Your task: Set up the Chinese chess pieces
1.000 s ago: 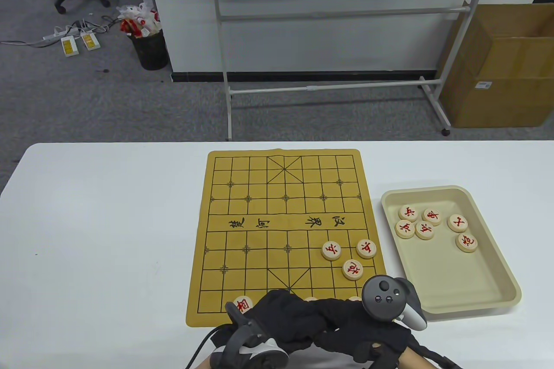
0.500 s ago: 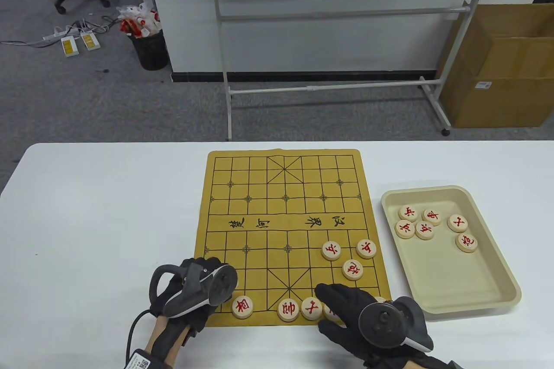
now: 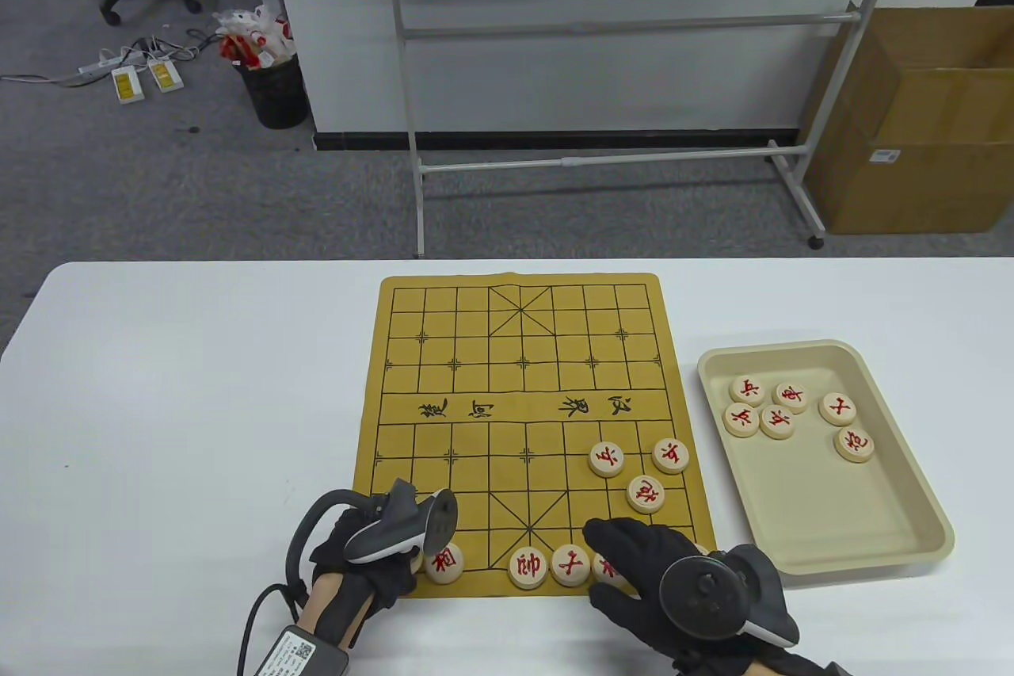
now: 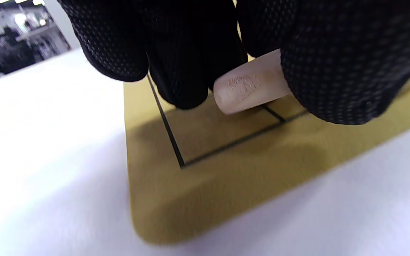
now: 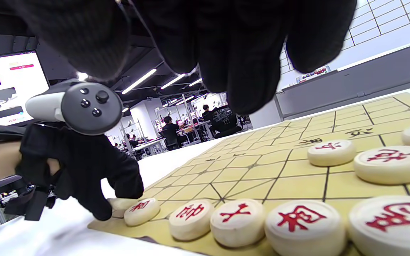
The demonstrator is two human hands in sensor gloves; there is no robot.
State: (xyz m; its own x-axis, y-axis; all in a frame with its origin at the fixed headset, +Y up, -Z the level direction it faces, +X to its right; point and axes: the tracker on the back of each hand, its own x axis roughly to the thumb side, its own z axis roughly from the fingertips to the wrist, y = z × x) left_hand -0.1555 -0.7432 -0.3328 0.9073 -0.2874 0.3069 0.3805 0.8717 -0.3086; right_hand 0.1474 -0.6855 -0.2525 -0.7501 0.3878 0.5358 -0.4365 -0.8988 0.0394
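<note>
The tan chess board (image 3: pixel 475 359) lies mid-table. Red-lettered pale pieces stand in its near row: one (image 3: pixel 445 563) at the left, two (image 3: pixel 527 567) (image 3: pixel 569 565) in the middle, and another (image 3: pixel 608 568) partly under my right hand. Three more (image 3: pixel 607 460) (image 3: pixel 670 456) (image 3: pixel 644 494) stand further up on the right. My left hand (image 3: pixel 404 569) pinches a pale piece (image 4: pixel 244 90), tilted, just above the board's near left corner. My right hand (image 3: pixel 626 561) hovers open over the near row's right part, its fingers (image 5: pixel 247 71) holding nothing.
A beige tray (image 3: pixel 911 541) right of the board holds several more red pieces (image 3: pixel 776 422). The white table (image 3: pixel 198 391) runs out to the left. A whiteboard stand (image 3: pixel 602 161) and a cardboard box (image 3: pixel 919 121) are on the floor behind.
The hands were together at the near edge. My left hand moved to the board's near left corner with a piece, then came down beside the leftmost piece. My right hand shifted right, uncovering the near row.
</note>
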